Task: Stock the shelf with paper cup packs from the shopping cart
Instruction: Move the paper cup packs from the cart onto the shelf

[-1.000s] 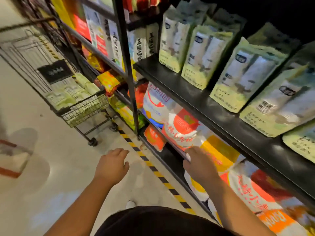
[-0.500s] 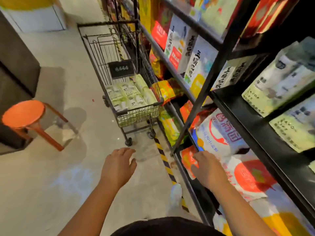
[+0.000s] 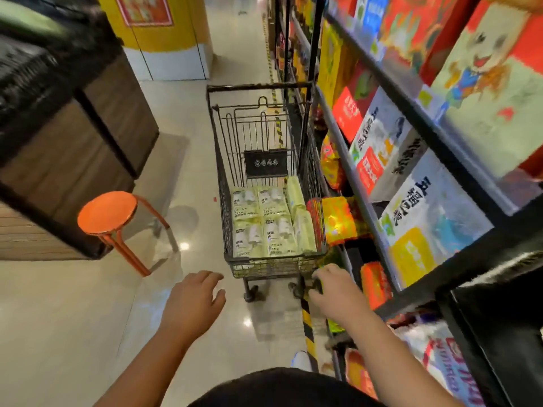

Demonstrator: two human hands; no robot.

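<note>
Down the shop aisle, paper cup packs (image 3: 266, 223) lie flat at the shopping cart's (image 3: 219, 183) near end, long axes pointing away, just beyond the empty, slack-fingered left hand (image 3: 192, 304) and nearer right hand (image 3: 335, 292).

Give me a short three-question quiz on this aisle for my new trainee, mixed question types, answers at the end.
1. True or false: the cart is empty.
2. The orange stool stands: A) left of the cart, B) inside it, C) right of it.
3. Which hand is nearer the shelf?
Key: 1 false, cup packs lie in it; 2 A; 3 the right hand.
</note>
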